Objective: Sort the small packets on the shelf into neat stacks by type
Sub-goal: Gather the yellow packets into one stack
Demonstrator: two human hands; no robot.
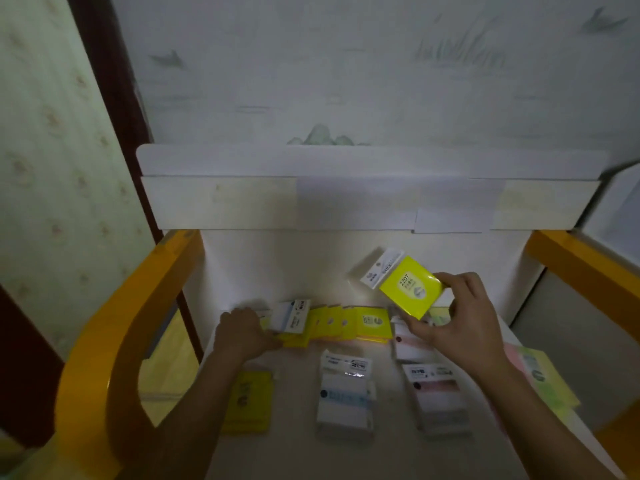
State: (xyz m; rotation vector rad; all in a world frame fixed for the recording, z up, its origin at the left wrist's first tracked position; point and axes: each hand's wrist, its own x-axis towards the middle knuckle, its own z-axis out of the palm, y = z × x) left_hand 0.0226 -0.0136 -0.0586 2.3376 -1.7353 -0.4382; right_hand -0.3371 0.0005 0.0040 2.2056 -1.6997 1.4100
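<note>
My right hand (457, 320) holds a yellow packet (408, 287) with a white header, lifted and tilted above the white shelf (298, 452). My left hand (242, 332) grips the left end of a fanned row of yellow packets (346, 323), with a white-and-blue packet (292, 317) on top of that end. Nearer me lie a yellow stack (247, 403), a white-blue stack (346, 396) and a pink stack (438, 396). Another pink packet (405, 344) lies under my right hand.
Pale green and pink packets (543, 382) lie at the shelf's right edge. Orange rails (114, 341) (588, 265) bound the shelf on both sides. A white back panel (346, 202) with taped paper stands behind, against a patterned wall.
</note>
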